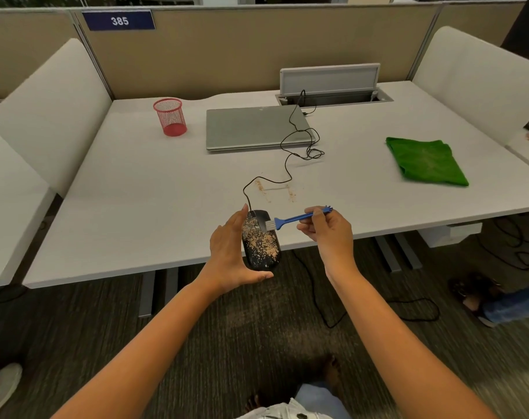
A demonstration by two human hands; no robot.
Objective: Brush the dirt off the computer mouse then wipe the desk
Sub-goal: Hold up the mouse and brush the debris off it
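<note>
1. Holding the black computer mouse (261, 241), the left hand (231, 252) cups it from the left side, with long fingers up along its edge and the thumb tucked under its near end.
2. The mouse sits in that hand at the near edge of the desk (142, 189), partly past the edge and over the floor.
3. Tan dirt (264, 241) is sprinkled all over the top of the mouse.
4. The right hand (328, 234) pinches the handle of a small blue brush (293, 219) between thumb and fingers, just right of the mouse.
5. The brush points left from that hand, and its pale bristles (267, 226) touch the far top part of the mouse, near the left hand's fingertips.
6. A thin black cord (287, 164) runs from the far end of the mouse, away from both hands, in loops toward a closed grey laptop (254, 128).
7. Just past the mouse, two short lines of dirt lie on the desk, and a few crumbs lie near them.
8. A folded green cloth (426, 161) lies flat, well off to the right of the brush hand and farther back.
9. A red mesh cup (170, 117) stands far back, to the left of the holding hand.
10. Between the hands and the cloth the desk top is bare, and there is bare desk to the left of the holding hand too.
11. Below the hands is dark carpet (257, 328), with another cord lying on it.
</note>
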